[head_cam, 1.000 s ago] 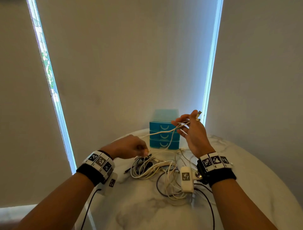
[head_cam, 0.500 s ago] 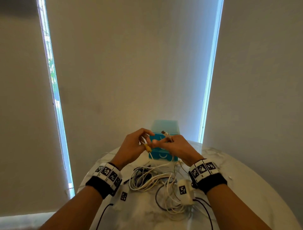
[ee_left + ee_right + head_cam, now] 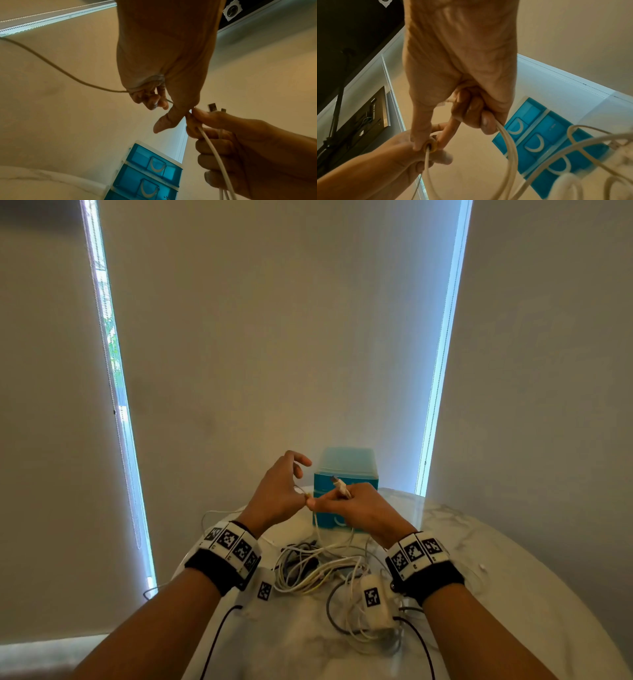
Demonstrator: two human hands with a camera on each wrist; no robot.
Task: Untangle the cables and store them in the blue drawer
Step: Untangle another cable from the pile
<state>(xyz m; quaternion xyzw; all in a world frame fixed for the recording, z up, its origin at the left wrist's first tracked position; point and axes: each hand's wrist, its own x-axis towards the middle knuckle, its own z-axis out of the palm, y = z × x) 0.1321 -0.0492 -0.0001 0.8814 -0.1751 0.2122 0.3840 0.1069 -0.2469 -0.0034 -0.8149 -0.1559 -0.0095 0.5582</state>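
Observation:
A tangle of white and dark cables [image 3: 315, 570] lies on the round marble table [image 3: 486, 546]. Behind it stands the blue drawer unit [image 3: 356, 470], all drawers closed [image 3: 150, 169]. Both hands meet in the air in front of it. My right hand [image 3: 329, 501] grips white cables [image 3: 221, 162], whose USB plugs [image 3: 212, 107] stick out above the fist. Its thumb and forefinger pinch a yellow-ringed cable end [image 3: 430, 146]. My left hand [image 3: 301, 491] touches that same end, and its curled fingers hold a thin cable [image 3: 68, 77]. The held cables hang down to the tangle.
A white tagged box [image 3: 373, 597] below my right wrist sits among the cables. Black leads [image 3: 219, 631] run from both wristbands towards me. Roller blinds with bright window gaps [image 3: 113, 405] close off the back. The drawer unit stands near the table's far edge.
My left hand has risen from the tangle on the table to meet the right hand. The right hand has come left and lower, in front of the drawers, still holding its cables.

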